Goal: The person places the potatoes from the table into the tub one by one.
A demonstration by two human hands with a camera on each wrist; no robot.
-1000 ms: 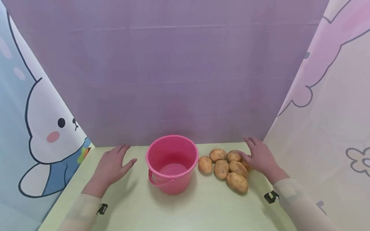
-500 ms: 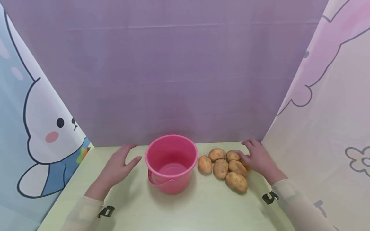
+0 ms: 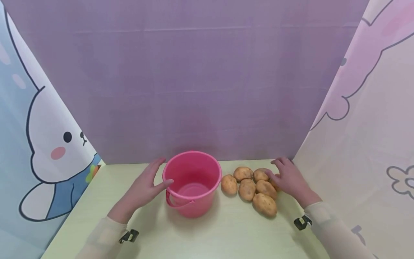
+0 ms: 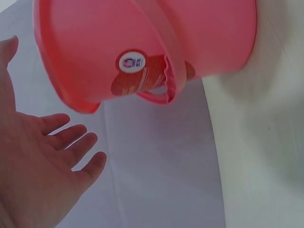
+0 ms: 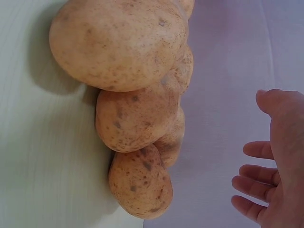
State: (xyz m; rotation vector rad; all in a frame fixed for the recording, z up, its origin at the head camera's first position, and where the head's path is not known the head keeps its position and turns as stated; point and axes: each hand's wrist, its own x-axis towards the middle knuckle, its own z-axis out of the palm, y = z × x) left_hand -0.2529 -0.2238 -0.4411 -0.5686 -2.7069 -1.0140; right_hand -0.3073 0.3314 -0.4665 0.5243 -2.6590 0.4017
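A pink plastic bucket [image 3: 202, 205] stands upright on the table, its mouth facing up and nothing inside. The bucket's handle [image 4: 167, 45] hangs down on the near left side, as the left wrist view shows. My left hand [image 3: 140, 190] is at the bucket's left rim with fingers spread and thumb apart; in the left wrist view a gap separates the fingers [image 4: 76, 142] from the bucket wall. Several potatoes [image 3: 265, 205] lie grouped to the bucket's right. Over their right end hovers my right hand [image 3: 292, 181], fingers loosely bent and holding nothing, partly covering one potato [image 3: 276, 182].
A pale table [image 3: 213, 239] carries everything. Behind it rises a purple cloth wall [image 3: 200, 90]. Printed cloth panels close in the left side [image 3: 48, 118] and right side [image 3: 365, 151]. Each wrist wears a small black camera mount [image 3: 129, 236].
My left hand has moved right, from beside the bucket up to its rim. The right hand has stayed almost where it was, its fingers bending a little. Bucket and potatoes have not moved.
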